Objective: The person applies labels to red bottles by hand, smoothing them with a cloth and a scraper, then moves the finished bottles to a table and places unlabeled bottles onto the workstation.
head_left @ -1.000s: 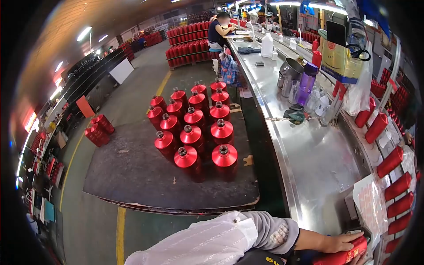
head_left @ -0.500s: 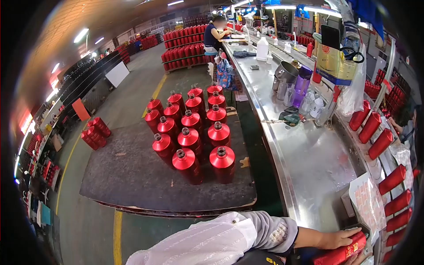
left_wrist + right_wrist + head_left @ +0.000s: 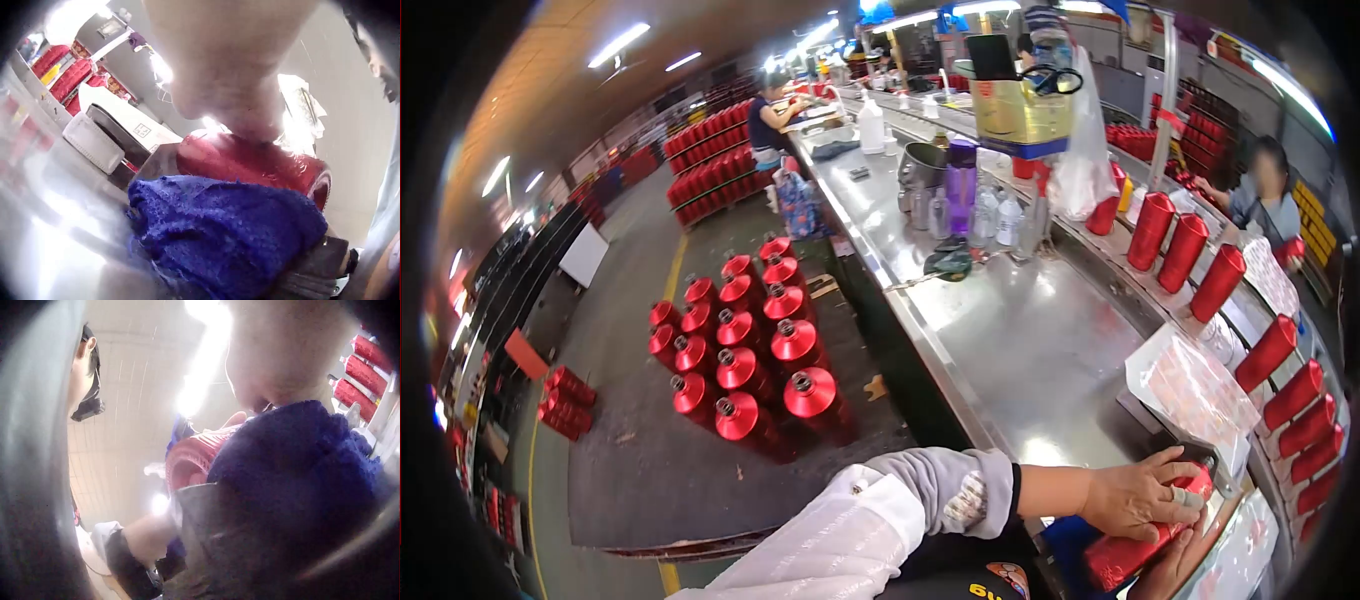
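A red bottle (image 3: 1108, 562) lies tilted on its side at the bottom right of the head view. Over its upper part curve the fingers of my left hand (image 3: 1138, 497), a pale band round one finger. My right hand (image 3: 1168, 568) grips the lower right side, partly hidden by the bottle. In the left wrist view the bottle (image 3: 250, 160) rests against a bunched blue cloth (image 3: 225, 231), the left hand (image 3: 231, 75) above it. The right wrist view shows the right hand (image 3: 287, 353) by the cloth (image 3: 294, 462) and the bottle's round base (image 3: 187, 464).
A metal counter (image 3: 1020, 330) carries a purple bottle (image 3: 960, 185) and clear bottles. Red bottles (image 3: 1217, 283) line the rack at right, beside a plastic-covered sheet (image 3: 1185, 385). More stand on a dark board (image 3: 630, 480) at left. A seated person (image 3: 1266, 200) is across the line.
The head view has swung to the right. My left hand has spread further over the bottle, and more of the hand's back shows. The bottle stays between both hands.
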`<action>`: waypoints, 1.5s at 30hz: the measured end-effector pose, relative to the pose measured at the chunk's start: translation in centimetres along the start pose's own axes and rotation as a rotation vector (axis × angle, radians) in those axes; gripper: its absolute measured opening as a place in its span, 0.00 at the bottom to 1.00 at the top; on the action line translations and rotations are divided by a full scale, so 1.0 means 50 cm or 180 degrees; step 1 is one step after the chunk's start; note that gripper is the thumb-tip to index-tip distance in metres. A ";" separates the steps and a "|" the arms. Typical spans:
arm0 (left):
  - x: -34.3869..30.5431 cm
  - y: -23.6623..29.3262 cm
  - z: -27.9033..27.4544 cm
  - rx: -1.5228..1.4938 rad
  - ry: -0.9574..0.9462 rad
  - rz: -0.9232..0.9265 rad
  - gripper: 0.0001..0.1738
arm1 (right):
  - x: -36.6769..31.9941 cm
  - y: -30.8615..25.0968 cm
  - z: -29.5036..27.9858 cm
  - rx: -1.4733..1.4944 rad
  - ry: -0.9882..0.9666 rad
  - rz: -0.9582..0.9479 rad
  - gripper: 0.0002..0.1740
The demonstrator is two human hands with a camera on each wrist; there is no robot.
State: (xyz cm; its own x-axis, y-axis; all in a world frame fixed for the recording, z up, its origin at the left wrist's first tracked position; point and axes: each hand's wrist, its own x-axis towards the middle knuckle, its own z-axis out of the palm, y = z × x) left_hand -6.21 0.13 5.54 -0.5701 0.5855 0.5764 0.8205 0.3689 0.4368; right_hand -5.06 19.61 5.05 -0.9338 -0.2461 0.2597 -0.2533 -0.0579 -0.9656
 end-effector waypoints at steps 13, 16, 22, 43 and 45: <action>-0.015 0.006 0.014 0.0607 0.0441 0.0531 0.24 | -0.024 0.055 -0.022 -0.0108 0.0166 0.0003 0.33; -0.016 0.043 0.009 0.0781 0.0206 0.0454 0.22 | -0.059 0.047 -0.058 -0.0489 0.0093 -0.0003 0.32; 0.021 0.038 0.000 0.0754 0.0018 0.0346 0.20 | -0.075 0.039 -0.075 -0.0547 0.0187 -0.0058 0.32; 0.039 0.014 0.057 -0.2788 0.0694 -0.2272 0.46 | 0.019 0.068 -0.050 0.0082 0.0314 0.0571 0.43; 0.036 0.011 0.057 -0.2959 0.0707 -0.2290 0.46 | 0.021 0.065 -0.048 0.0375 0.0282 0.0716 0.43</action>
State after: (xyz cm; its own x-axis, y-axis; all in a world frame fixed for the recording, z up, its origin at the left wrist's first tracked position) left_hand -6.67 3.42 4.86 -0.9558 0.2875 0.0619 0.0170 -0.1562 0.9876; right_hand -7.47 21.50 2.20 -0.9831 -0.1800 0.0333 -0.0107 -0.1249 -0.9921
